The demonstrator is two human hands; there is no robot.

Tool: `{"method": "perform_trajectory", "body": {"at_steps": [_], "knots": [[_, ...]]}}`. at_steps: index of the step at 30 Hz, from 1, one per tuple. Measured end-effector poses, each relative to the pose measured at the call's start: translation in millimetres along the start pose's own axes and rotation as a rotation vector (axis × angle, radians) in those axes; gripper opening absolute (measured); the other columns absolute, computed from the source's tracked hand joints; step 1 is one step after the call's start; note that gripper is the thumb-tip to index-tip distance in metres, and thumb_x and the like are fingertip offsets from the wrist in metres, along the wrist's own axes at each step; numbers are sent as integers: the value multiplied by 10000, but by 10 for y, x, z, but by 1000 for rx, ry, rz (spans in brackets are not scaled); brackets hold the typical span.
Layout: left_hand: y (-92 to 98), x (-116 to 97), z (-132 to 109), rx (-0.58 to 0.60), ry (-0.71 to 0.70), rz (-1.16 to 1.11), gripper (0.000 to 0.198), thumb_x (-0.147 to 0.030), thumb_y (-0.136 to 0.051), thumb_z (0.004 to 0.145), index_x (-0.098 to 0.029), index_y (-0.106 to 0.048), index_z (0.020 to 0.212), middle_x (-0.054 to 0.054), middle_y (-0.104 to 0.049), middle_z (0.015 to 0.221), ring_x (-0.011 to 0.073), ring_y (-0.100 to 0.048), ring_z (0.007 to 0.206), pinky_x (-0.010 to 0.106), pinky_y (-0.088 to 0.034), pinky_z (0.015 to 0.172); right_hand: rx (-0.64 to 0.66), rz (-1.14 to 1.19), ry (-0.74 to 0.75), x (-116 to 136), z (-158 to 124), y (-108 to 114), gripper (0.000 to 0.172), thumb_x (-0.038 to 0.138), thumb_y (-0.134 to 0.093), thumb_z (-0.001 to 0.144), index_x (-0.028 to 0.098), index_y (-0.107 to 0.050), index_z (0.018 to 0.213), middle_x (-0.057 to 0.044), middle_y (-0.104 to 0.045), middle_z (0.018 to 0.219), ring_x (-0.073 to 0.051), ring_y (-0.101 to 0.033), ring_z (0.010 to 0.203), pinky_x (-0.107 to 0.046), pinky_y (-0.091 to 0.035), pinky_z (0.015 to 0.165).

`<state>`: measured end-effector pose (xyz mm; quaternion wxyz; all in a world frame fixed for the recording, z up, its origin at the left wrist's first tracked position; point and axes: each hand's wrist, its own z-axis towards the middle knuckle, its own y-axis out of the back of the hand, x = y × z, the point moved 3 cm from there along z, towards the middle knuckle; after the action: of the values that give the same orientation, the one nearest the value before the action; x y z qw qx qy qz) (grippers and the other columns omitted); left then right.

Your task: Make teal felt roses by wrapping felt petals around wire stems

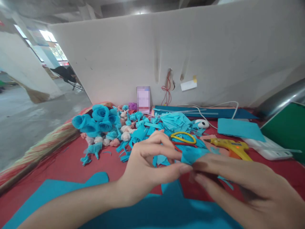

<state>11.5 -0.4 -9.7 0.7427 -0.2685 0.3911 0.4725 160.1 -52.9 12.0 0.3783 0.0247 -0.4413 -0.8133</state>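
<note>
My left hand (pixel 150 165) and my right hand (pixel 240 184) meet over the red table, both pinching one small piece of blue felt (pixel 192 154) between thumbs and fingertips. A large blue felt sheet (pixel 152 210) lies under my forearms at the near edge. Just beyond the hands rest yellow-handled scissors (pixel 184 137) and a yellow glue gun (pixel 232 147). Finished blue felt roses (pixel 96 119) are heaped at the far left, with a pile of blue felt strips (pixel 166 122) beside them.
A grey partition wall (pixel 190 57) closes off the back of the red table (pixel 71 162). A blue felt square (pixel 239 128) lies on a white tray (pixel 271 152) at right, next to a green board (pixel 288 130). White cable (pixel 214 109) and small pale rolled buds (pixel 125 136) lie behind.
</note>
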Motion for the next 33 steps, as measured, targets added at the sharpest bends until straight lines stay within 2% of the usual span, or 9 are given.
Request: {"method": "perform_trajectory", "body": {"at_steps": [4,11,15,18,23,26,29,33], "knots": [[8,2,14,0,-35,18,74,-146,-741,646,-208,-708,669,-11,-565,609,105,-499,631,271,-418,628,-28,-56,69,33,0,-21,176,123,-461,823,241,-588,855,14,-714,768,-117,-676,625,-143,-545,561],[9,-34,5,-15,-114,96,46,-178,-744,652,-190,-699,652,-5,-555,583,106,-488,602,269,-415,595,-25,-110,94,23,-103,-50,236,72,-427,810,239,-594,823,17,-663,630,-140,-637,533,-215,-529,506],[3,-49,19,-9,-151,105,61,-159,-746,647,-172,-687,640,-11,-545,576,100,-481,601,266,-403,597,-53,-141,114,21,-115,-44,243,66,-440,797,228,-598,883,6,-686,691,-151,-653,603,-234,-541,579],[10,-54,30,-5,-181,146,89,-157,-753,638,-159,-668,611,-17,-539,573,100,-478,609,295,-395,644,-46,-150,119,19,-96,-47,236,67,-437,798,217,-611,850,-1,-691,690,-150,-658,626,-234,-545,623],[2,-71,21,4,-232,208,117,-204,-732,676,-157,-660,597,-24,-519,574,93,-462,596,333,-382,702,-20,-55,111,-14,-18,-52,156,96,-479,811,196,-586,865,13,-692,696,-105,-648,589,-163,-525,552],[-16,-81,10,20,-240,217,166,-279,-706,710,-162,-670,596,-10,-543,590,102,-483,606,340,-384,704,30,105,79,-25,28,-62,144,92,-504,785,221,-569,791,57,-666,641,-74,-610,497,-134,-485,461],[-27,-83,5,33,-221,201,192,-312,-688,726,-171,-677,597,-4,-548,587,106,-482,613,346,-392,729,25,133,56,-5,38,-48,171,83,-490,767,228,-547,697,70,-613,553,-74,-565,428,-140,-437,393],[-35,-86,0,35,-190,178,213,-351,-671,736,-186,-682,602,-5,-541,569,108,-468,597,374,-398,789,30,144,26,22,32,-38,196,93,-488,771,228,-530,636,78,-584,505,-70,-525,391,-145,-427,402]]}}
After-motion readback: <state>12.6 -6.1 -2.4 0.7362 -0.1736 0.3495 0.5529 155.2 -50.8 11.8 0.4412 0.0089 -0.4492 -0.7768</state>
